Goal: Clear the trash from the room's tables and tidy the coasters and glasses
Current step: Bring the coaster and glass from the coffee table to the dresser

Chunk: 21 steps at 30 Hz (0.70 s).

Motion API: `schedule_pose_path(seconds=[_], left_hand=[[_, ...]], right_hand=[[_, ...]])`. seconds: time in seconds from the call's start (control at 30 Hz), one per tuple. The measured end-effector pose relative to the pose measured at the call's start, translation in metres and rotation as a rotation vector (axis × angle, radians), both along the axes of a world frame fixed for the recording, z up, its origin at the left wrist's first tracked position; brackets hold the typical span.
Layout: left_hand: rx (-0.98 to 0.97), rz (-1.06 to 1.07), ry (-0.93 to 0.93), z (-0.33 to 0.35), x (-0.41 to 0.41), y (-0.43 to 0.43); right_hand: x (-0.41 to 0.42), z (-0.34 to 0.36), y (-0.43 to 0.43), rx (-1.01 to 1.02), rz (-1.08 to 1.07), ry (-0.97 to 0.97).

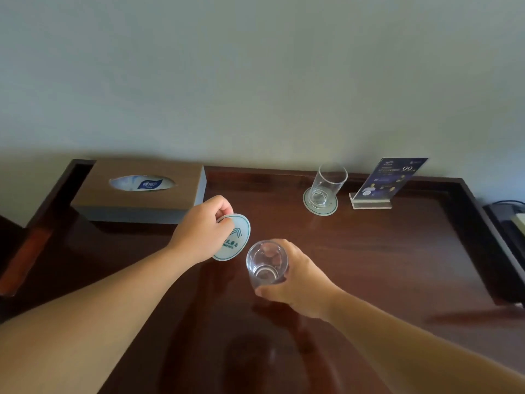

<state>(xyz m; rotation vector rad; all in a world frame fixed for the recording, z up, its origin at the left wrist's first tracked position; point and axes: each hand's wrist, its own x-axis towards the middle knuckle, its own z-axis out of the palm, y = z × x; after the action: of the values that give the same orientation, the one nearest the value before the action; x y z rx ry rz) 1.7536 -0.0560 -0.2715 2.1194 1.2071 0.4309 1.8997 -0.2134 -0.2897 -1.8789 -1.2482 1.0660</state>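
My left hand [203, 230] pinches a round pale coaster [236, 237] with green print, held tilted above the dark wooden table [397, 251]. Just right of it, my right hand [298, 282] grips a clear empty glass [267, 264] from the side, held upright over the table's middle. Farther back, a second clear glass [326, 186] stands on another round coaster [320, 205] near the wall.
A brown tissue box [142, 191] sits at the table's back left. A blue printed card in a clear stand [389, 180] is at the back right. The table has a raised rim [488, 237]. Dark equipment [508, 220] lies beyond the right edge.
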Motion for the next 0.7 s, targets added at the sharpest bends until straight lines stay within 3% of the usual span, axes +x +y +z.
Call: schedule_pose_path(seconds=[0.7], left_hand=[[-0.084, -0.005, -0.025, -0.017, 0.037, 0.012]], right_hand=[[0.023, -0.019, -0.011, -0.132, 0.219, 0.006]])
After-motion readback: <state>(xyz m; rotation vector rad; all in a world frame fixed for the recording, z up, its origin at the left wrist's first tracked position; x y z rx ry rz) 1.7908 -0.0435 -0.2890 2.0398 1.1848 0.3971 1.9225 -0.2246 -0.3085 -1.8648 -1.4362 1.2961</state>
